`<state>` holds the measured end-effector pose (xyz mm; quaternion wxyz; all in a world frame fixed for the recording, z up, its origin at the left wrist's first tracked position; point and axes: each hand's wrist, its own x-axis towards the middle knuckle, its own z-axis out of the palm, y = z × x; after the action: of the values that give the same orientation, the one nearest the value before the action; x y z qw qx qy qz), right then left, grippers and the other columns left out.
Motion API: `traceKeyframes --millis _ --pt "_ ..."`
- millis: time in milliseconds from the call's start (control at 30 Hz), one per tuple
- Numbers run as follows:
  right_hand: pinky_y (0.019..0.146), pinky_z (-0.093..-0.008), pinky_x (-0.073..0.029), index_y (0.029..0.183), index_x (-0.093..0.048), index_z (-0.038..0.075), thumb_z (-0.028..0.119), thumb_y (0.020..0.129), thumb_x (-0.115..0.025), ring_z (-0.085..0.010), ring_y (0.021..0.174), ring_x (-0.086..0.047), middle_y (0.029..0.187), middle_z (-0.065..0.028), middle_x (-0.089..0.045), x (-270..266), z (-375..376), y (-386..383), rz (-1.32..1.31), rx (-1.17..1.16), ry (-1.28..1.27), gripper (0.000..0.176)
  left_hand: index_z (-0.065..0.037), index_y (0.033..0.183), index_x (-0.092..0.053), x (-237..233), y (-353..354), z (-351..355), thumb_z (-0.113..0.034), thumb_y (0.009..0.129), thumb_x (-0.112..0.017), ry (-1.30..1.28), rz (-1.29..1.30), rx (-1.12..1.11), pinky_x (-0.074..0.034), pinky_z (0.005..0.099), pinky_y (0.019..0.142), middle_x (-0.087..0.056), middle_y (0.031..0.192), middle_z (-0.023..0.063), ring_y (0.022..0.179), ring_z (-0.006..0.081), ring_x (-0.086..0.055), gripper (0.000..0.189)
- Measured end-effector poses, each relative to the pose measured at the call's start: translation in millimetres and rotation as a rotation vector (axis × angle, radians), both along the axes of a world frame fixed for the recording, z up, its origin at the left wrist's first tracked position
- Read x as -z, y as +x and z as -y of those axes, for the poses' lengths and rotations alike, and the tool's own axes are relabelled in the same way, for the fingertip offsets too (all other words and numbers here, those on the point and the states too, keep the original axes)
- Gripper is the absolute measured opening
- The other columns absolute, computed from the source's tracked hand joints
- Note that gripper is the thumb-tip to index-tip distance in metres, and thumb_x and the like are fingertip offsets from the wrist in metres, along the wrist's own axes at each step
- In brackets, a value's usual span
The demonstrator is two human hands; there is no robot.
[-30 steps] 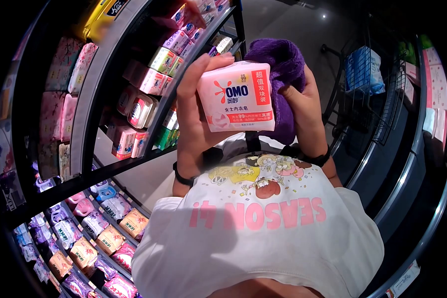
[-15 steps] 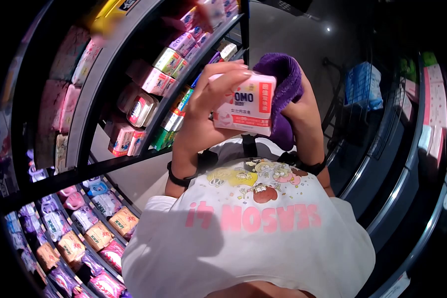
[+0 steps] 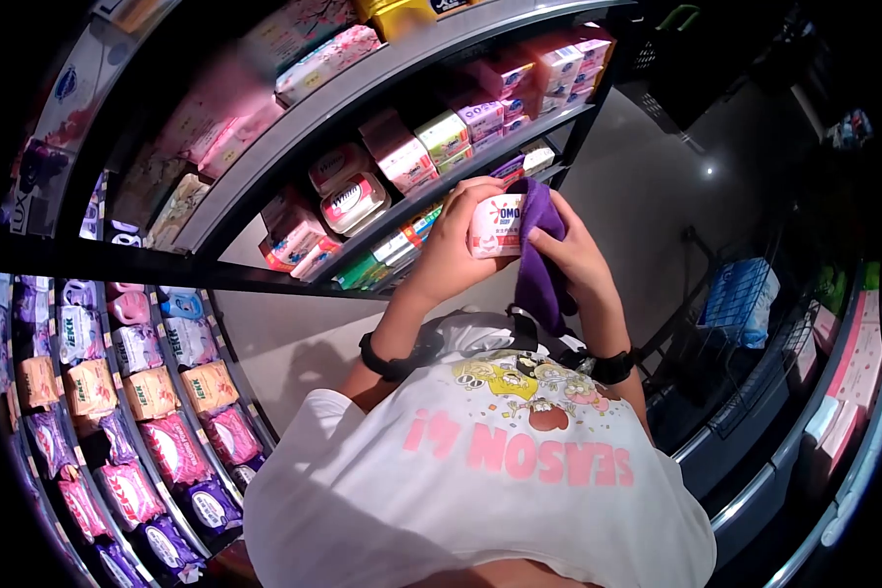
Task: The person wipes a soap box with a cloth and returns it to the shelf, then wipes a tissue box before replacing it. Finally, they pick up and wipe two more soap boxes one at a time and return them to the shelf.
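Observation:
My left hand (image 3: 452, 235) grips a pink-and-white OMO soap box (image 3: 495, 227) from its left side, printed front facing me. Folded around the fingers of my right hand (image 3: 580, 257) is a purple cloth (image 3: 537, 257). The cloth lies across the box's right part, covering some of its print, and its lower end hangs down below the box. Both hands are raised in front of my chest, close to the shelf edge. The right fingertips are partly hidden by the cloth.
A dark shelf unit (image 3: 441, 203) holds soap boxes and a white soap pack (image 3: 354, 204) just left of my hands. Lower left, a sloped rack (image 3: 137, 431) carries several wrapped packs. A wire basket (image 3: 745, 304) with a blue package stands right, before another shelf (image 3: 769, 490).
The view has shifted, with more of the shelf showing. The box is farther from the camera, and the purple cloth has moved from behind its right edge across its front.

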<state>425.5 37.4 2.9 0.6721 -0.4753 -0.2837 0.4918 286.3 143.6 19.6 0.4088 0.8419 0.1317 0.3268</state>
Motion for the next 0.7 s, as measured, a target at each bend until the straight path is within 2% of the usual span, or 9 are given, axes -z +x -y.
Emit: traceKeyframes --millis 67,167,200,267,300,400,500,667,700 --pt "0.079 -0.0254 -0.045 0.121 -0.041 0.000 0.009 0.072 -0.070 -0.0125 0.089 -0.055 0.100 -0.0075 -0.055 4.3 -13.2 0.7 0.017 -0.021 -0.004 0.057 -0.007 0.112 -0.046 2.9 -3.2 -5.4 0.000 0.057 -0.068 0.000 -0.059 -0.019 -0.038 0.0319 0.092 -0.040 0.127 0.0100 0.116 0.0246 -0.043 0.059" --pt "0.078 -0.0253 -0.046 0.118 -0.044 -0.001 0.005 0.070 -0.070 -0.0126 0.089 -0.056 0.100 -0.0076 -0.056 5.6 -25.6 3.4 0.054 0.002 0.094 0.055 -0.009 0.118 -0.043 5.6 -10.1 -19.3 -0.010 0.061 -0.075 -0.290 0.014 0.157 -0.037 0.0361 0.095 -0.027 0.134 0.0127 0.123 0.0264 -0.034 0.065" --pt "0.078 -0.0252 -0.046 0.117 -0.045 -0.001 0.004 0.069 -0.070 -0.0125 0.089 -0.056 0.100 -0.0076 -0.056 2.6 -28.5 2.9 0.079 0.009 0.120 0.054 -0.009 0.121 -0.042 5.4 -12.2 -23.3 -0.016 0.068 -0.074 -0.343 0.089 0.192 -0.040 0.0338 0.091 -0.034 0.130 0.0124 0.117 0.0233 -0.040 0.063" --pt "0.077 -0.0250 -0.046 0.117 -0.046 -0.001 0.004 0.069 -0.069 -0.0124 0.088 -0.056 0.099 -0.0073 -0.057 -1.9 -36.7 1.7 0.117 0.031 0.127 0.053 -0.008 0.122 -0.041 1.5 -16.7 -29.7 -0.019 0.075 -0.071 -0.767 0.065 0.128 -0.043 0.0304 0.085 -0.042 0.123 0.0113 0.108 0.0186 -0.047 0.057" --pt "0.077 -0.0247 -0.047 0.116 -0.047 -0.002 0.005 0.069 -0.069 -0.0123 0.086 -0.057 0.099 -0.0072 -0.057 -5.8 -40.7 0.2 0.175 0.033 0.140 0.052 -0.006 0.122 -0.040 4.3 -16.1 -34.6 -0.018 0.079 -0.067 -0.623 0.049 0.058 -0.045 0.0276 0.081 -0.051 0.112 0.0101 0.098 0.0149 -0.052 0.052" --pt "0.078 -0.0248 -0.047 0.116 -0.048 -0.002 0.004 0.075 -0.064 -0.0125 0.087 -0.057 0.101 -0.0072 -0.057 -2.5 -55.0 -1.3 0.105 -0.009 0.144 0.045 -0.001 0.119 -0.042 8.6 -24.6 -46.9 -0.012 0.077 -0.068 -0.670 0.083 0.013 -0.045 0.0270 0.080 -0.057 0.099 0.0084 0.093 0.0127 -0.055 0.050" --pt "0.080 -0.0257 -0.047 0.118 -0.048 -0.002 0.004 0.084 -0.055 -0.0131 0.090 -0.057 0.103 -0.0076 -0.058 10.1 -67.6 -1.1 -0.128 0.039 0.146 0.035 -0.001 0.114 -0.044 18.4 -34.9 -59.7 -0.005 0.076 -0.068 -0.771 0.251 -0.008 -0.045 0.0268 0.082 -0.056 0.102 0.0082 0.095 0.0127 -0.054 0.046" --pt "0.078 -0.0270 -0.048 0.117 -0.048 -0.001 0.005 0.086 -0.053 -0.0152 0.088 -0.059 0.102 -0.0080 -0.060 23.3 -67.4 14.9 -0.222 0.084 0.091 0.032 0.000 0.111 -0.042 38.7 -45.4 -103.1 -0.003 0.075 -0.069 -0.471 0.282 -0.266 -0.043 0.0287 0.085 -0.055 0.104 0.0089 0.097 0.0139 -0.053 0.045" --pt "0.077 -0.0268 -0.049 0.117 -0.048 -0.001 0.005 0.086 -0.053 -0.0152 0.088 -0.060 0.101 -0.0081 -0.060 22.1 -66.2 15.4 -0.223 0.087 0.091 0.032 0.000 0.112 -0.044 47.2 -43.6 -114.4 -0.003 0.074 -0.069 -0.507 0.305 -0.288 -0.042 0.0287 0.086 -0.055 0.105 0.0095 0.098 0.0147 -0.053 0.045"
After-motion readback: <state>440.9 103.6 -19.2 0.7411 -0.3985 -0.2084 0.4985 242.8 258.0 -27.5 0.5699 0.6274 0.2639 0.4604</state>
